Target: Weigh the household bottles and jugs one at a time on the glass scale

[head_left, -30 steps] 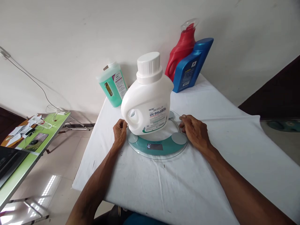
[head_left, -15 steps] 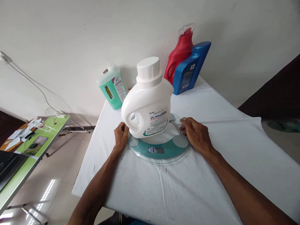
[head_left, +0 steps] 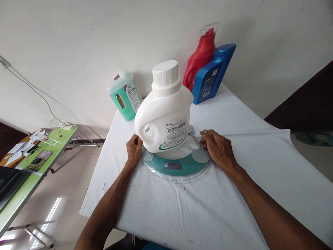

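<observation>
A white laundry detergent jug (head_left: 163,114) with a ribbed white cap stands upright on a round glass scale (head_left: 189,165). Its loop handle is on the left and its printed label faces me. The scale has a teal band and a dark display (head_left: 173,166) with a few lit marks at its left end. My left hand (head_left: 134,150), fingers curled closed, grips the scale's left rim beside the jug. At the right rim my right hand (head_left: 217,147) is closed on the glass edge with thumb and fingers. Some fingertips of both hands are hidden.
Behind the jug stand a translucent bottle of green liquid (head_left: 125,95), a red jug (head_left: 201,57) and a blue bottle (head_left: 213,74), near the wall. White cloth (head_left: 145,208) covers the table. To the left is a green table (head_left: 58,139) with papers and a laptop.
The large digits on the scale's display are gone, leaving only small marks at its left end. Both hands and the jug stay in place; the view shifts slightly.
</observation>
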Demonstrator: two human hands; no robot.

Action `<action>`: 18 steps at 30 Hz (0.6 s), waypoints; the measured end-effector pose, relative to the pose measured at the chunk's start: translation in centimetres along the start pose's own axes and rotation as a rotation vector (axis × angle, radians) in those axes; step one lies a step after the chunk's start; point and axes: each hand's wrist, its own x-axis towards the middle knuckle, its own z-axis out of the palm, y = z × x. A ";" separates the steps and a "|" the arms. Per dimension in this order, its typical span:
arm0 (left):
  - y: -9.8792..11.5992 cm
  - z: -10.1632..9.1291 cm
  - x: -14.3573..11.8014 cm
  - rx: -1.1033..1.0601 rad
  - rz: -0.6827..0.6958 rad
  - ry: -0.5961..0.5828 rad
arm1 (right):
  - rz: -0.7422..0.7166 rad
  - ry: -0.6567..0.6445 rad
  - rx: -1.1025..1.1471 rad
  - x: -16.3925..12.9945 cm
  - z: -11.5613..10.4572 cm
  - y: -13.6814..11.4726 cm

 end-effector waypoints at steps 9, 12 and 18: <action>-0.4 0.0 0.0 -0.010 -0.019 0.000 | 0.006 -0.014 -0.002 0.1 0.0 0.1; -0.4 0.0 0.0 -0.006 -0.014 -0.002 | 0.009 -0.015 -0.008 0.0 -0.1 0.0; -0.2 0.0 0.1 -0.001 -0.019 0.003 | 0.001 -0.019 -0.012 -0.2 -0.2 -0.1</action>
